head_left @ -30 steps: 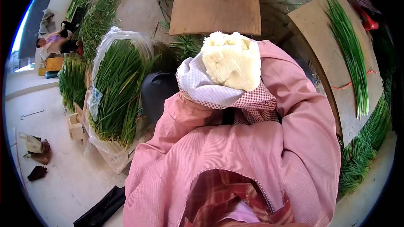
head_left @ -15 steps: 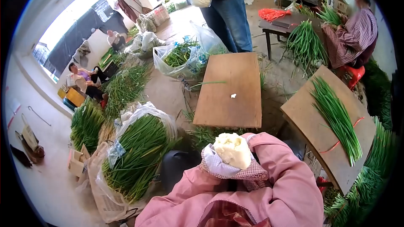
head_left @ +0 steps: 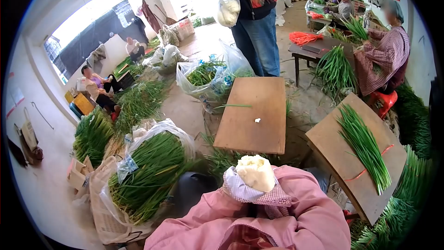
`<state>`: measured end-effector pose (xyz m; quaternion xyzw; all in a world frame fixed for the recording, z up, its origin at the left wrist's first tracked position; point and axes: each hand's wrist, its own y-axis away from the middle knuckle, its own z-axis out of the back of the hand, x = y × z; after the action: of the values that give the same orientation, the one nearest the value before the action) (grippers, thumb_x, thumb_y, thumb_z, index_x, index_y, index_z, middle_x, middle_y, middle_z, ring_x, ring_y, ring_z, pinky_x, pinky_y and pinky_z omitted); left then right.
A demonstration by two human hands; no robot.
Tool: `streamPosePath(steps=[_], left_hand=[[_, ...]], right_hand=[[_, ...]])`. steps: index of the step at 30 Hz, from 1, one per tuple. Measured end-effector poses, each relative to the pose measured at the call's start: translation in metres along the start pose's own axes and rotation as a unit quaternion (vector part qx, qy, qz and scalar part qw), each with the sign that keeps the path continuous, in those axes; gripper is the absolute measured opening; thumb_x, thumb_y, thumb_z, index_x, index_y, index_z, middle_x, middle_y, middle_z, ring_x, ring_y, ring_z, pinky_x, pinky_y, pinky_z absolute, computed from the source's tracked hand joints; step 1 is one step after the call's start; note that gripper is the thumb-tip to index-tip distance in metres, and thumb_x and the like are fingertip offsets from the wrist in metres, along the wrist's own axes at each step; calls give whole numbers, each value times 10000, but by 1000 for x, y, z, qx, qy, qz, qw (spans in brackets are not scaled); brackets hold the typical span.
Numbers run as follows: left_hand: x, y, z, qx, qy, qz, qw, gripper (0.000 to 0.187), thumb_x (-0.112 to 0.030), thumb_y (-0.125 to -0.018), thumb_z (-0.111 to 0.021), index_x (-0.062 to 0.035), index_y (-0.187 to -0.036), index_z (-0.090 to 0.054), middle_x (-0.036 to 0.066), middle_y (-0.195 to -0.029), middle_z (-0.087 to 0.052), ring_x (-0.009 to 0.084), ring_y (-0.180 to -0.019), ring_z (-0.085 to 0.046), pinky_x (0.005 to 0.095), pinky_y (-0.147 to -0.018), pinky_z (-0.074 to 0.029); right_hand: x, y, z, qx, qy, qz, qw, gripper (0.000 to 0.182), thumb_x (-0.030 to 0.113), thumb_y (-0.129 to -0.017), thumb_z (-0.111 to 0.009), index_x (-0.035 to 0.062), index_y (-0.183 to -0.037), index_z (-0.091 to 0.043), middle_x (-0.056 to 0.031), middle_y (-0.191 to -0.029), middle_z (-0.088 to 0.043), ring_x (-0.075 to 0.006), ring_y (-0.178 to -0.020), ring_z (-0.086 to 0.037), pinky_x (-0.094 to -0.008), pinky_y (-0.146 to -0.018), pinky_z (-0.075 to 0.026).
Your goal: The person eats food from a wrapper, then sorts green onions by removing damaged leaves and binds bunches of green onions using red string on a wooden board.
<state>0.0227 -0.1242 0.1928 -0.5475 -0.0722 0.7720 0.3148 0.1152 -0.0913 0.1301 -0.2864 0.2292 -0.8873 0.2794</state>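
A pale steamed bun (head_left: 255, 173) with a rough, bitten-looking top is held upright in front of my chest. White cloth (head_left: 237, 186) and red-checked fabric (head_left: 275, 197) wrap its lower part. My left pink sleeve (head_left: 203, 210) leads up to this wrapped bun, and the left hand seems closed around it, though its fingers are covered. From the other side my right pink sleeve (head_left: 307, 190) bends in against the bundle; the right hand is hidden. Just beyond the bun stands a brown wooden table (head_left: 249, 125) with a small white crumb (head_left: 257, 120) and a green stalk on it.
To the left, a plastic-lined basket (head_left: 99, 201) holds green stalks (head_left: 150, 176). A tied green bunch (head_left: 363, 146) lies on the right-hand table (head_left: 333, 157). Past the middle table, a person (head_left: 256, 28) stands beside a plastic bag of greens (head_left: 203, 74). Another person (head_left: 386, 55) sits at the right.
The view has tilted up, so tables and bags sit lower and more of the standing person shows. The bun stays held in front of me.
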Motion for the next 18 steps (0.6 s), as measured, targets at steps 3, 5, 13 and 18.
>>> streamPosePath(steps=[3,5,13,18], left_hand=[[32,7,-6,18,116,7,993,489,-150,-620,-705,-66,-1057,-502,71,-1024,-546,183,-943,-543,301,-813,-434],[45,11,-10,41,236,32,970,536,-133,-639,-693,-51,-1117,-464,67,-1075,-529,168,-985,-525,311,-872,-419],[22,11,-13,-6,221,66,973,498,-164,-616,-706,-65,-1060,-503,82,-1021,-545,189,-942,-546,297,-800,-443],[15,9,-14,-38,185,112,976,361,-271,-670,-568,-84,-970,-494,69,-978,-523,207,-952,-511,333,-838,-402]], right_hand=[[-6,5,-11,-62,-116,-11,991,64,181,-658,-513,121,-675,-526,-34,-693,-522,-203,-678,-520,-299,-596,-410],[-7,9,-22,-66,-176,-49,981,57,158,-646,-553,103,-657,-540,-18,-717,-550,-197,-681,-536,-313,-603,-419],[5,7,-17,-195,-193,-77,959,76,203,-630,-509,146,-680,-507,-22,-679,-485,-208,-672,-507,-312,-578,-398],[14,0,22,5,74,-20,997,106,206,-627,-509,131,-701,-505,-36,-698,-488,-220,-698,-512,-320,-594,-405]])
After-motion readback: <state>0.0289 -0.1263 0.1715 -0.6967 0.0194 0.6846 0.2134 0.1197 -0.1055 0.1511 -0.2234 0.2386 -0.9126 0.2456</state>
